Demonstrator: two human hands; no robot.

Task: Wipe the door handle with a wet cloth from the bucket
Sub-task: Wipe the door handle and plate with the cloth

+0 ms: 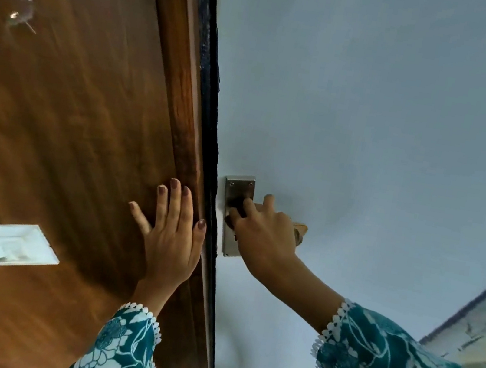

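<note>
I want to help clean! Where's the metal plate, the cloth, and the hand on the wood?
metal plate (pixel 240 185): head view, top part.
cloth (pixel 300 229): head view, bit past the knuckles.
left hand (pixel 173 246): head view, back of hand.

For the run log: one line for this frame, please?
left hand: flat on wooden door | right hand: gripping door handle at metal plate | cloth: not visible
</note>
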